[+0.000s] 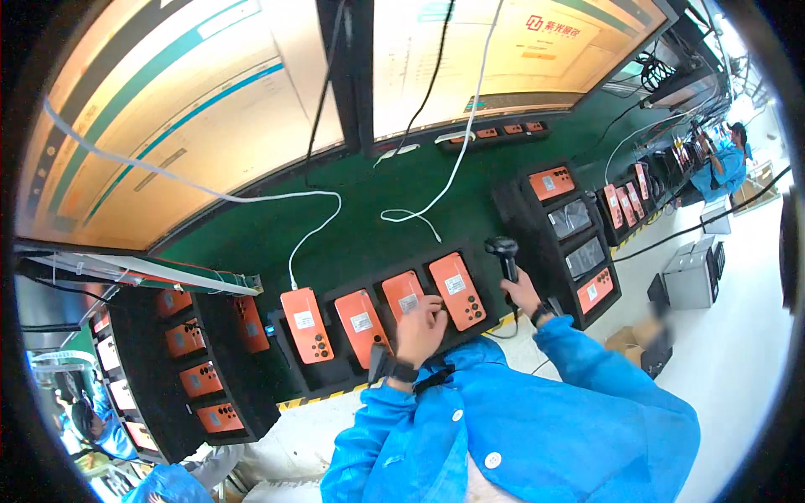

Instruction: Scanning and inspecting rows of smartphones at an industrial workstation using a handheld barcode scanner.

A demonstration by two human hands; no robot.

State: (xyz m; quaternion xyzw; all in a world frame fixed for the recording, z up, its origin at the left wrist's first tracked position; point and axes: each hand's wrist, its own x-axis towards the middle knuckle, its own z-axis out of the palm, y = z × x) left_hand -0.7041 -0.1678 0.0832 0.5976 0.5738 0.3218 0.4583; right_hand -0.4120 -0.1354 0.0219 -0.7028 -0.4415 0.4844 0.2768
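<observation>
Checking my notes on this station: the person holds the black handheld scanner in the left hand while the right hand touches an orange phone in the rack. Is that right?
The hands are swapped. In the head view the right hand holds the black handheld scanner, while the left hand touches an orange phone in the rack.

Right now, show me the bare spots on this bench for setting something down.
The green mat is bare between the monitors and the row of orange phones, apart from white cables. It is crowded at the phone cradles, where the left hand rests.

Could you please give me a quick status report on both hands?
Left hand touching third orange phone. Right hand gripping black scanner. Nothing between them.
</observation>
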